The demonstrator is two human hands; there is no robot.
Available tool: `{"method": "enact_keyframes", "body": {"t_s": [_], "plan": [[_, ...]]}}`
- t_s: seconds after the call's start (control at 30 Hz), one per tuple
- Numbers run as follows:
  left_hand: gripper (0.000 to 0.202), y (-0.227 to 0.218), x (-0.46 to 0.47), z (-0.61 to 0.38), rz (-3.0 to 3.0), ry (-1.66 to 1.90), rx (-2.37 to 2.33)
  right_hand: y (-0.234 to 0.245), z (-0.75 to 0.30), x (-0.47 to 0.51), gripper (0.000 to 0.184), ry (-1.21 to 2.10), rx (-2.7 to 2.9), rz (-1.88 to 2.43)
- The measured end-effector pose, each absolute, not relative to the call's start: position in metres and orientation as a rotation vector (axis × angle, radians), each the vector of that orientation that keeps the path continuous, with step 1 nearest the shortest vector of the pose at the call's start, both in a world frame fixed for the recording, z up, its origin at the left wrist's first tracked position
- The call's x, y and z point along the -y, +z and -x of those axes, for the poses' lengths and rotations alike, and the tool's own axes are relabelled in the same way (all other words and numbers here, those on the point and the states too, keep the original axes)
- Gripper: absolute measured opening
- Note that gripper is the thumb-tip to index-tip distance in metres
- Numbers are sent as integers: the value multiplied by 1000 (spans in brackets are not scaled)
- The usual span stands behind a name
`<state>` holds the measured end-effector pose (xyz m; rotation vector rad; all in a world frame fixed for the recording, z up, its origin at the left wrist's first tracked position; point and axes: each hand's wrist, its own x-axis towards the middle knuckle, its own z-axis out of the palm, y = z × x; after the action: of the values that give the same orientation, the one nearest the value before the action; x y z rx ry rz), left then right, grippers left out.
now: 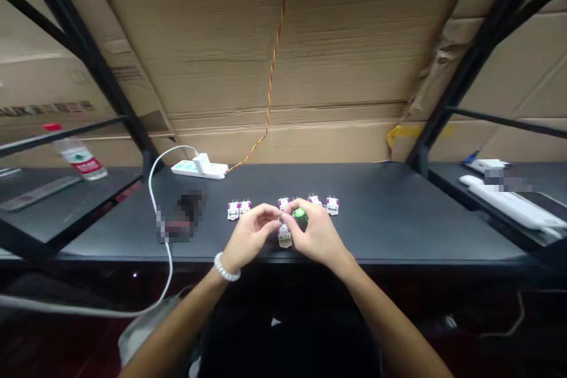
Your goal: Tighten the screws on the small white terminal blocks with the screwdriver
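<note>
Both my hands meet over the front middle of a dark table (398, 218). My left hand (248, 236), with a white bead bracelet at the wrist, has its fingers pinched toward a small part between the hands. My right hand (316, 235) is curled around a green round piece (300, 213). A small white and purple connector block (284, 237) sits just below the fingertips, touching or nearly touching them. More white and purple blocks (238, 208) lie in a row behind the hands, with others on the right (332, 205).
A white power strip (199, 168) with a plugged charger lies at the back left, its white cable (153, 189) running off the front edge. A red-yellow twisted wire (272, 71) hangs along the cardboard wall. A water bottle (77, 155) lies left; white devices (509, 201) rest right.
</note>
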<state>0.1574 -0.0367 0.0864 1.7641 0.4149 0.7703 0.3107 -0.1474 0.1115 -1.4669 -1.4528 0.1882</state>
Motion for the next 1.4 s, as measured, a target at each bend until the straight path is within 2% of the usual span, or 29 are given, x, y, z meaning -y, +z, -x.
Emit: {"method": "enact_keyframes", "body": {"t_s": [0.6,0.9,1.07,1.17,1.4], "plan": [[7,88,44,-153,-1800,1092,-439,117,-309,155,7,192,1510,1324],[13,88,41,-150,-1789,1050,-383,113,-303,157,10,66,1590,1244],[8,89,42,-148,-2103,1319,-287,116,-305,157,7,153,1519,1307],[14,87,43,-146,-2366,1439,-178,118,-308,157,7,266,1492,1369],[17,80,40,-144,-2580,1396,-121,119,-313,156,11,415,1540,1476]]}}
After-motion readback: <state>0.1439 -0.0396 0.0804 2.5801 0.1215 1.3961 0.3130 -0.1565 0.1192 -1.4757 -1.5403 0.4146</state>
